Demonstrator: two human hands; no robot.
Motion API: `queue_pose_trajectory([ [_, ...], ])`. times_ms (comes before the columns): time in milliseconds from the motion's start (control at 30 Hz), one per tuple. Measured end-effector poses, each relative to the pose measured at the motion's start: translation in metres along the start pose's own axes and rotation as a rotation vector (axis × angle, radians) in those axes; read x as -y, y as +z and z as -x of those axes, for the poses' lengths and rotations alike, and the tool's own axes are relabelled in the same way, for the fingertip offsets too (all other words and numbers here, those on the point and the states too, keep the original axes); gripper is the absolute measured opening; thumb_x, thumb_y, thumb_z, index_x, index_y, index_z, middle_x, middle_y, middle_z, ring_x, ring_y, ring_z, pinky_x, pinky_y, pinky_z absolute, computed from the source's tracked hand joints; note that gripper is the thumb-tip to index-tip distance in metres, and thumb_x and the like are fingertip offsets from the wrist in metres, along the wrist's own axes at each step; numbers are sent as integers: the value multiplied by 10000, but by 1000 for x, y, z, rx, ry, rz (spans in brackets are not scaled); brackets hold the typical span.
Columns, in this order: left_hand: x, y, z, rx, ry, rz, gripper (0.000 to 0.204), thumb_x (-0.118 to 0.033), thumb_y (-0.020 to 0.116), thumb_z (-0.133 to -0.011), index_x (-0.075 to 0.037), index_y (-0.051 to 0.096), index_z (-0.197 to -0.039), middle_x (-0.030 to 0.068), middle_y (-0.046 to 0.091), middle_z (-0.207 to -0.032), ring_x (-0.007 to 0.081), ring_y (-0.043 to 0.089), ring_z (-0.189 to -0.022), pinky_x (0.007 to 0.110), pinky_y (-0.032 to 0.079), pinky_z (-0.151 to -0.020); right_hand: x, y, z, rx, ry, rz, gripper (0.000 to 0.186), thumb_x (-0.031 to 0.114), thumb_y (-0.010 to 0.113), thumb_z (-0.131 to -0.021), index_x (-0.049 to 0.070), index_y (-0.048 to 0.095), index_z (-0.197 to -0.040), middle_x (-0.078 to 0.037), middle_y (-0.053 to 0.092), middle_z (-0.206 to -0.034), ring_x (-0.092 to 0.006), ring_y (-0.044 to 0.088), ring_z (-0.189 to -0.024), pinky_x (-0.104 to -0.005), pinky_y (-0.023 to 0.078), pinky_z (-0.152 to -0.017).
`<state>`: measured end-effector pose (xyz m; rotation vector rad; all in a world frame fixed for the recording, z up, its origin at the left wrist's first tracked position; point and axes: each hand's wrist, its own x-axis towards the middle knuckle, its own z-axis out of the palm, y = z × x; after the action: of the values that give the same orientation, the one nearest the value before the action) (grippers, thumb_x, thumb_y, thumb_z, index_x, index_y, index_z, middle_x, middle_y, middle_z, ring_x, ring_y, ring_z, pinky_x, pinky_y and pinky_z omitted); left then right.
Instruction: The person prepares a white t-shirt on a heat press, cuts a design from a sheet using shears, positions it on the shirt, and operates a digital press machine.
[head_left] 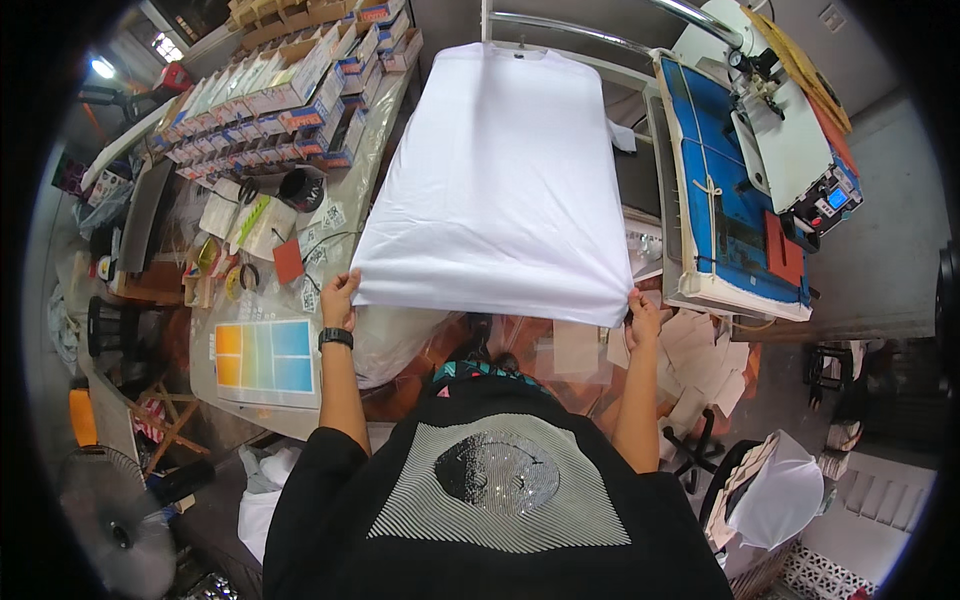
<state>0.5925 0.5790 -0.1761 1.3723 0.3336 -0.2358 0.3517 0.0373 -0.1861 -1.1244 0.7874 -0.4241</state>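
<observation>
A white T-shirt (500, 180) is stretched out in front of me, its neckline at the far end and its hem towards me. My left hand (340, 292) pinches the hem's left corner; a dark watch is on that wrist. At the opposite corner, my right hand (643, 318) grips the hem between thumb and fingers. The cloth is pulled fairly smooth between both hands, with soft creases near the hem. Whatever supports the shirt is mostly hidden beneath it.
To the right stands a heat press (790, 150) beside a blue-topped board (705, 170). Stacked cardboard boxes (270, 100) fill the back left. A printed orange-and-blue sheet (264, 358) lies on the left table. Paper sheets (700, 365) litter the floor; a fan (120, 530) stands lower left.
</observation>
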Motion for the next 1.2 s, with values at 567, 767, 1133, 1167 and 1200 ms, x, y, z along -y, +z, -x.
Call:
queue_pose_trajectory([
  [567, -29, 64, -106, 231, -263, -152, 533, -452, 479, -1013, 25, 626, -1202, 80, 667, -1157, 152, 603, -1016, 265, 437, -855, 34, 89, -124, 92, 140, 245, 465, 388, 464, -1033, -19, 611, -1203, -84, 697, -981, -125, 643, -750, -245, 492, -632],
  [767, -15, 68, -109, 236, -55, -337, 324, -285, 610, -981, 24, 682, -1047, -9, 645, -868, 72, 537, -770, 239, 430, -711, 54, 119, -124, 154, 295, 217, 422, 360, 561, -995, -3, 606, -1207, -70, 683, -1034, -138, 634, -860, -259, 510, -750],
  [1133, -63, 58, -97, 63, -172, -122, 181, -191, 740, -892, -106, 599, -819, -39, 600, -818, 57, 509, -743, 238, 415, -698, 54, 98, -112, -60, 168, -44, 268, 197, 529, -1022, -33, 601, -1140, -91, 678, -1033, -161, 643, -898, -297, 525, -828],
  [1167, -62, 58, -98, 59, -192, -108, 168, -189, 739, -892, -104, 607, -834, -36, 608, -828, 60, 520, -753, 238, 423, -707, 54, 98, -112, -54, 170, -42, 275, 204, 531, -1022, -34, 600, -1142, -92, 678, -1033, -161, 644, -894, -298, 525, -828],
  [1200, -66, 67, -93, 66, -313, -68, 171, -183, 744, -888, -88, 610, -841, -31, 601, -813, 64, 520, -738, 232, 426, -701, 56, 100, -108, -51, 217, -31, 275, 216, 541, -1018, -28, 607, -1126, -89, 679, -1025, -157, 643, -891, -296, 525, -823],
])
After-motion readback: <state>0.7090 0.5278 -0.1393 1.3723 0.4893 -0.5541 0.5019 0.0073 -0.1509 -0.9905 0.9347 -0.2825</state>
